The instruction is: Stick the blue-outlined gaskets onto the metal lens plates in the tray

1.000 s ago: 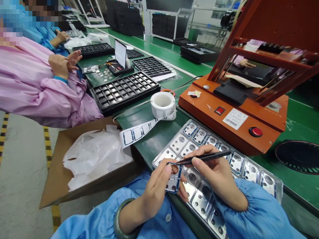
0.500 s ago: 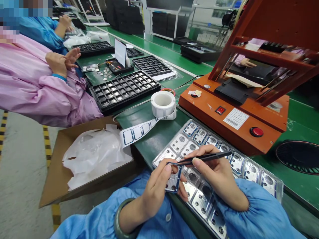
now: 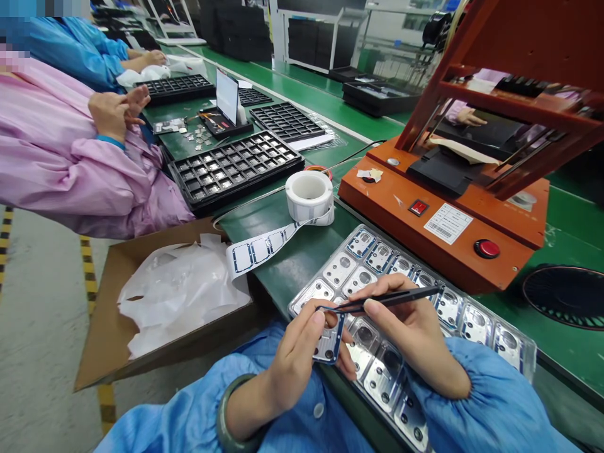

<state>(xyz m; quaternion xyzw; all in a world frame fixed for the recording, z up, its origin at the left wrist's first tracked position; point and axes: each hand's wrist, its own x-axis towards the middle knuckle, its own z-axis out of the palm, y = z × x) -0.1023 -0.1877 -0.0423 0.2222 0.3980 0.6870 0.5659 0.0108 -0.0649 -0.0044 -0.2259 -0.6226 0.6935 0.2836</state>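
The person wears a light blue smock (image 3: 189, 402) with full sleeves gathered into elasticated cuffs (image 3: 472, 390) above the bare left hand (image 3: 295, 358) and right hand (image 3: 415, 333), a small round pale button (image 3: 318, 410) on the front, and what looks like a grey-green bangle (image 3: 225, 412) on the left wrist.

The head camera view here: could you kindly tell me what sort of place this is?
It looks like an electronics assembly workshop: long green workbenches, black trays of small parts, an orange press, and workers in smocks.

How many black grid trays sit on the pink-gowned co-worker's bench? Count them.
4 trays: far left, partly behind the upright screen, right of that screen, and nearest, by the label roll. More may be hidden.
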